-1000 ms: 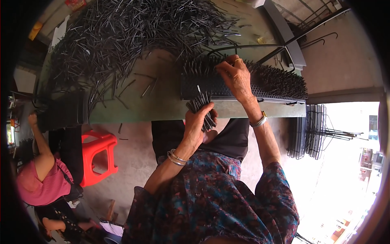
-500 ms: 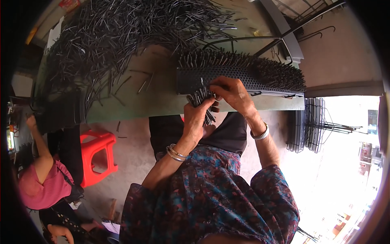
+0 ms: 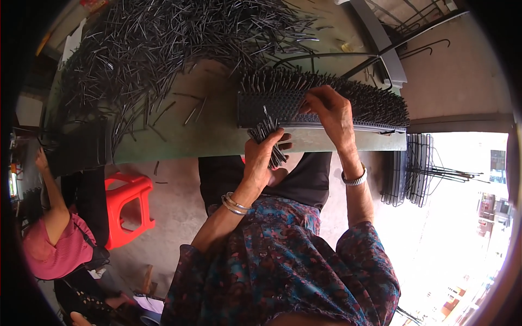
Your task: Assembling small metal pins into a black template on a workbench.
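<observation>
My left hand [image 3: 263,153] is closed round a bundle of thin dark sticks [image 3: 265,130], which stick out above and below the fist. Up and to the right, my right hand [image 3: 330,111] has thumb and fingers drawn together in a pinch at the perforated front of a long black rack [image 3: 253,108]. What lies between those fingertips is too small to make out. Dense rows of dark sticks [image 3: 277,80] stand up from the rack, which lies along the near side of the green table [image 3: 182,142].
A large heap of loose dark sticks [image 3: 163,43] covers the table's far left. A bent black rod [image 3: 361,66] crosses behind the rack. Wire-framed racks [image 3: 405,168] stand at right. To the left are a red stool [image 3: 130,209] and a person in a pink top [image 3: 62,247].
My right hand has moved away from the bundle, rightward and slightly up to the rack's front. My left hand keeps hold of the sticks in nearly the same place.
</observation>
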Motion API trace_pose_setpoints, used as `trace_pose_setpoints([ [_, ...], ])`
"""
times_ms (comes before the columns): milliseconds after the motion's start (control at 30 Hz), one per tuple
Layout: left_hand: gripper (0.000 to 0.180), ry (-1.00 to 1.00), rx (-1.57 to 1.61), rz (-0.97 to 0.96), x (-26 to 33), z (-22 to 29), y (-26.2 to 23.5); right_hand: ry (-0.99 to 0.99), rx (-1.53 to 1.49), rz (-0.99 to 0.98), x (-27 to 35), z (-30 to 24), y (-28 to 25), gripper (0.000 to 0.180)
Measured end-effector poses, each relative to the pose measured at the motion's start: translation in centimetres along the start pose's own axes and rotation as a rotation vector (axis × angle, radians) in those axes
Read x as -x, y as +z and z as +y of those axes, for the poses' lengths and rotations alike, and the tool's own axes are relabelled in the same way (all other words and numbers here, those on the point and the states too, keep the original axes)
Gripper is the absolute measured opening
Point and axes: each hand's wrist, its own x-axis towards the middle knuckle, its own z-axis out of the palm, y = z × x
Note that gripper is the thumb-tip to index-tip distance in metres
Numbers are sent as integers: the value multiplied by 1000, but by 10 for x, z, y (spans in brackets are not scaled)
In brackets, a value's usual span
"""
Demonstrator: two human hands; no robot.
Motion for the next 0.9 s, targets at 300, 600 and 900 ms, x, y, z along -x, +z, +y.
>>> trace_pose_setpoints([
  [300, 29, -142, 119, -66, -7, -12, -3, -278, 332, 307, -25, 13, 8, 13],
  [600, 21, -61, 62, -94, -6, -15, -6, -317, 339, 177, -35, 12, 1, 12],
  [900, 18, -53, 72, -56, 1, -8, -1, -306, 406, 106, -41, 7, -4, 13],
])
